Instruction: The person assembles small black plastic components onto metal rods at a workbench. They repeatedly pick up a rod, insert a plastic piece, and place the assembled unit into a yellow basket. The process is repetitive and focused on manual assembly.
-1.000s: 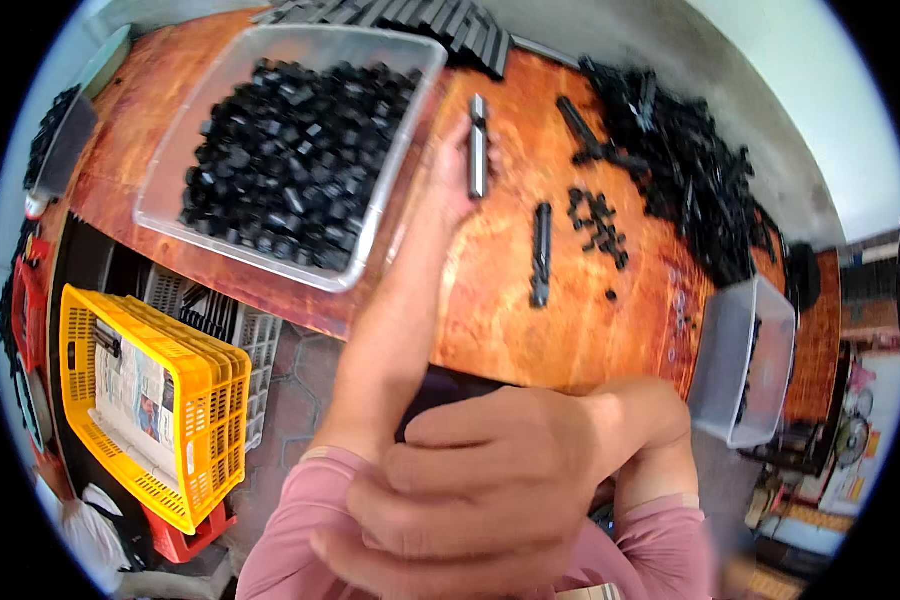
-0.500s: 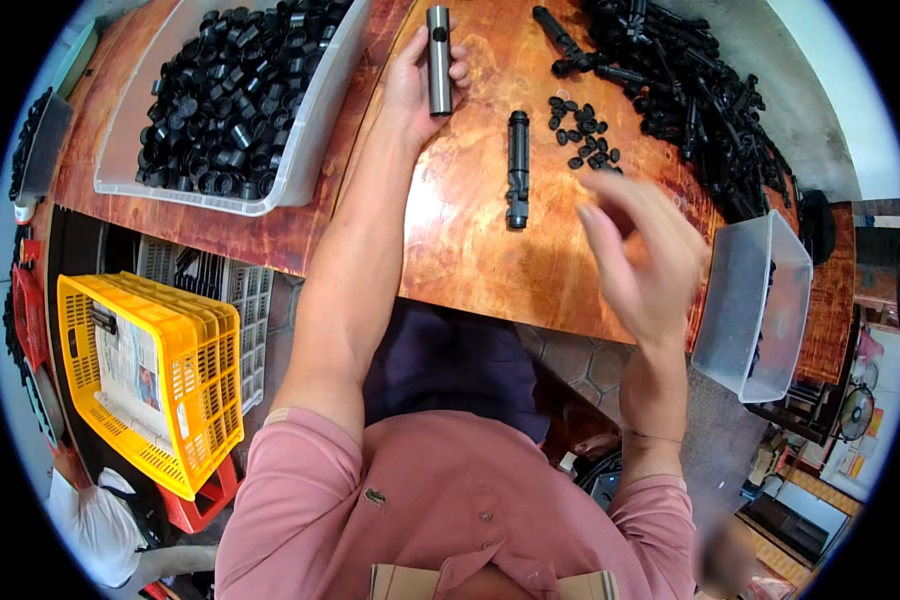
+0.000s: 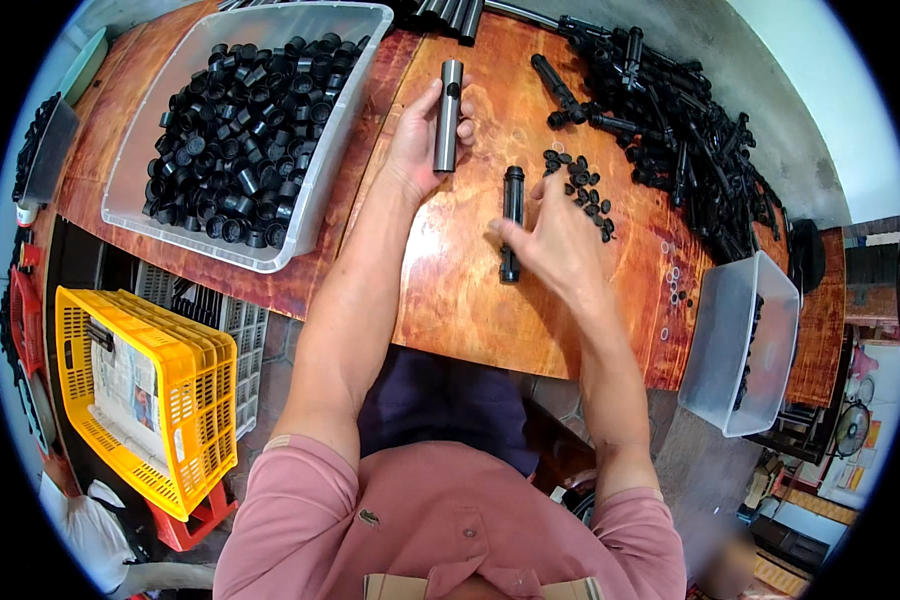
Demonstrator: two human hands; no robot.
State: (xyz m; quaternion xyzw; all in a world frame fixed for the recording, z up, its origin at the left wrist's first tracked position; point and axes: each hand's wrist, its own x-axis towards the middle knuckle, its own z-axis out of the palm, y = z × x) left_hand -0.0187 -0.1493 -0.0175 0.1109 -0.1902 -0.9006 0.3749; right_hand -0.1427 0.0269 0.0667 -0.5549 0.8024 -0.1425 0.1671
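My left hand (image 3: 414, 148) is closed around a silver metal tube (image 3: 448, 130), held nearly upright over the table; a round black spot shows near its far end. A slim black plastic part (image 3: 513, 198) with ribbed ends lies on the wood to the right of the tube. Over it reaches my right hand (image 3: 562, 240), thumb stretched out across the part's lower half and index finger pointing away toward a scatter of small black discs (image 3: 595, 198). Thumb and index are apart with nothing visible between them; the other fingers are partly hidden.
A clear tub (image 3: 270, 262) of black caps stands at the left. Black plastic parts (image 3: 670, 135) are heaped at the far right, and dark tubes (image 3: 460, 18) lie at the back. A clear bin (image 3: 715, 345) sits right, a yellow crate (image 3: 205, 400) lower left.
My right hand has moved left, from beside the discs to over the black part. The whole scene sits lower in the picture, showing more of the table's back. The metal tube stays in my left hand.
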